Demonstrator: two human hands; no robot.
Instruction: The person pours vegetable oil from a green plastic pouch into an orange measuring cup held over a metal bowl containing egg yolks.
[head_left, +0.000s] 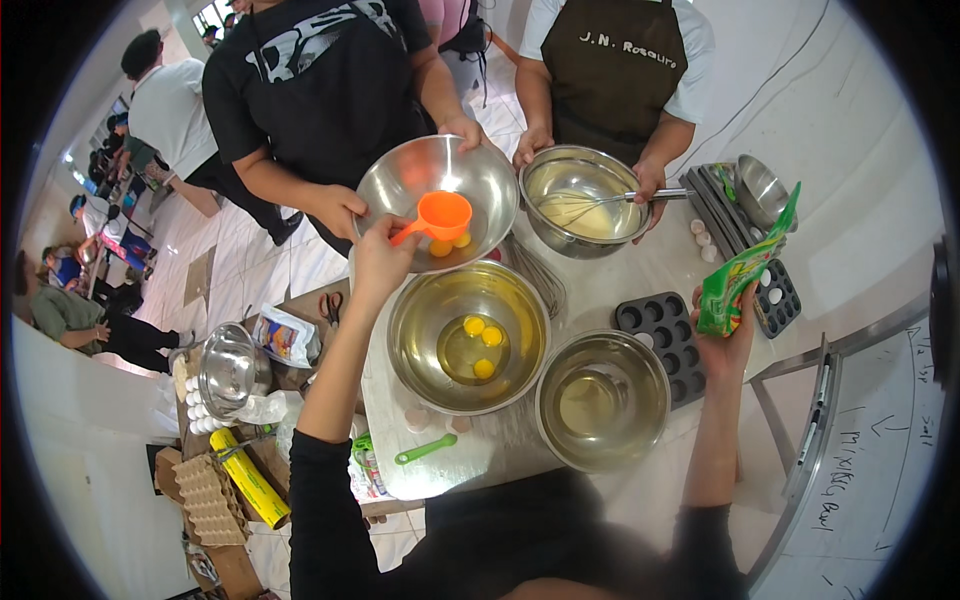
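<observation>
My left hand (386, 255) grips the handle of an orange plastic measuring cup (444, 214), over a steel bowl (382, 176) with egg yolks in it. A person in a black shirt holds that bowl. My right hand (724, 330) holds up a green plastic pouch (739, 289) at the right, above a dark muffin pan (651, 309). Before me stand a steel bowl (420, 382) with several yolks in clear liquid and another steel bowl (651, 431) with clear liquid. A person in a dark apron holds a steel bowl (547, 236) of pale mixture and a whisk (600, 201).
A balloon whisk (536, 274) and a green measuring spoon (426, 450) lie on the table (394, 476). On the left are white eggs (199, 412), a steel bowl (225, 360), a yellow box (250, 478) and egg trays (210, 502). A whiteboard (847, 480) stands right.
</observation>
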